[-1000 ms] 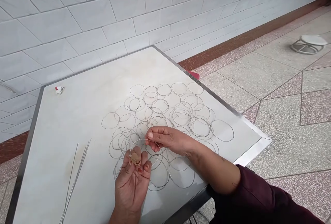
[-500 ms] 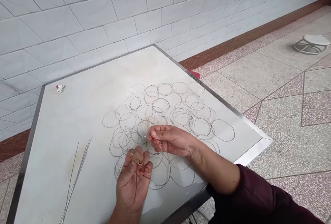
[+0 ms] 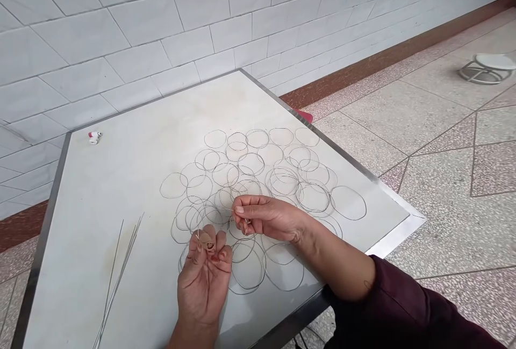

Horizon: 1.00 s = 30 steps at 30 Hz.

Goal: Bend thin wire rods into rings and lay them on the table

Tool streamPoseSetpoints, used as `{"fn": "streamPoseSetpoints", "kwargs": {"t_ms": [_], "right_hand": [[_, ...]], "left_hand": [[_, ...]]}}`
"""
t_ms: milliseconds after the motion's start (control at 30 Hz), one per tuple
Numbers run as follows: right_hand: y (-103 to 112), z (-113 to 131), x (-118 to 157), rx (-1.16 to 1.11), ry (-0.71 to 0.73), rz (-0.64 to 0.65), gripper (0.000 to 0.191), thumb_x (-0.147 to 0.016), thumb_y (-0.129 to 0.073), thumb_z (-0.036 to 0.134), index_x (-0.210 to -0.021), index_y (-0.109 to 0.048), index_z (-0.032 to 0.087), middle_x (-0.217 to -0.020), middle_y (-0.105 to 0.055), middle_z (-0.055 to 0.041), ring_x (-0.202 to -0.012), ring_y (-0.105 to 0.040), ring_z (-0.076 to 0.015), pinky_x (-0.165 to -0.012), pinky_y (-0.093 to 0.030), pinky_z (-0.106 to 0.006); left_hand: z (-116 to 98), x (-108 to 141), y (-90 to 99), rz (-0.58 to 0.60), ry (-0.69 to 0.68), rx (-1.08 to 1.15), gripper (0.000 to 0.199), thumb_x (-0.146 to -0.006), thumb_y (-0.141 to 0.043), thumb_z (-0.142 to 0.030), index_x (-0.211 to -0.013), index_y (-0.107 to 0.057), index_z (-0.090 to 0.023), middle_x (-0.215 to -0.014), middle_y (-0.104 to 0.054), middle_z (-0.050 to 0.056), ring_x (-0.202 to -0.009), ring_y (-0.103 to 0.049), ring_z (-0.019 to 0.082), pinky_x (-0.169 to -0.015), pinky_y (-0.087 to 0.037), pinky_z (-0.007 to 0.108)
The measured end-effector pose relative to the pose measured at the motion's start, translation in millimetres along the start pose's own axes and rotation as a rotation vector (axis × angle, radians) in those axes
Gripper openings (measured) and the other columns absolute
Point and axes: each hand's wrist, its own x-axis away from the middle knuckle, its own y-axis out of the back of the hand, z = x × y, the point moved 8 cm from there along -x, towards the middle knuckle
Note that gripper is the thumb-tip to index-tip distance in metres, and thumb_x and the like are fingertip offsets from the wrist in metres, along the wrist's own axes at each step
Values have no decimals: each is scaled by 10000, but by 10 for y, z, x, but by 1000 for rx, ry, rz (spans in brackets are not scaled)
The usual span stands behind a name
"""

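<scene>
The right fingers [image 3: 253,211] pinch thin wire [image 3: 246,226] over the desk [image 3: 141,177], near its front edge; so do the left fingers [image 3: 221,240], by one tan bit [image 3: 206,240]. Over twenty wire rings [image 3: 298,182] lie toward the right edge, a few straight sticks of wire [image 3: 114,286] toward the left.

With only part of the room in view, it seems to be a simple workshop: a metal-edged white desk [image 3: 133,171] carries dozens of thin wire rings [image 3: 250,175], with a few straight wires [image 3: 107,314] at its near left. A white tiled wall [image 3: 201,10] rises behind, and speckled stone flooring [image 3: 439,225] spreads right, with a low white-topped stool [image 3: 495,62] at far right.
</scene>
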Motion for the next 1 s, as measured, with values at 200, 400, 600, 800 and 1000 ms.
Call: {"fn": "streamPoseSetpoints", "kwargs": {"t_ms": [200, 400, 600, 800, 1000], "right_hand": [[-25, -29, 3, -66, 15, 3, 308, -845, -767, 446, -838, -682, 149, -726, -592, 19, -651, -534, -72, -627, -457, -190], [-140, -123, 9, 108, -8, 135, 289, -709, -882, 209, -933, -703, 172, -832, -646, 31, -714, -584, -63, -723, -476, -209], [-128, -110, -10, 195, 12, 60, 176, -753, -840, 224, -871, -723, 166, -807, -643, 34, -725, -568, -68, -732, -460, -213], [-111, -94, -8, 231, 6, 43, 152, -771, -820, 276, -842, -734, 174, -776, -646, 37, -718, -559, -76, -744, -459, -229], [-52, -167, -36, 258, -12, 34, 161, -728, -849, 269, -812, -743, 182, -764, -661, 33, -731, -570, -84, -758, -456, -236]], "left_hand": [[-32, -16, 81, -49, -28, -24, 317, -617, -892, -112, -658, -585, -179, -667, -528, -58, -595, -542, 62, -657, -591, 178], [-118, -17, 70, -51, -80, 8, 263, -668, -870, -123, -677, -611, -170, -687, -550, -54, -678, -603, 65, -788, -601, 189], [-111, -30, 48, -64, -97, 11, 243, -678, -868, -135, -691, -627, -162, -683, -564, -55, -660, -604, 66, -790, -610, 206], [-115, -52, 142, -121, -98, 13, 240, -653, -876, -112, -736, -655, -151, -720, -617, -44, -685, -636, 76, -750, -607, 177], [-144, -30, 302, -291, -140, 83, 139, -778, -721, -18, -767, -648, -136, -765, -643, -31, -637, -634, 54, -817, -609, 213]]}}
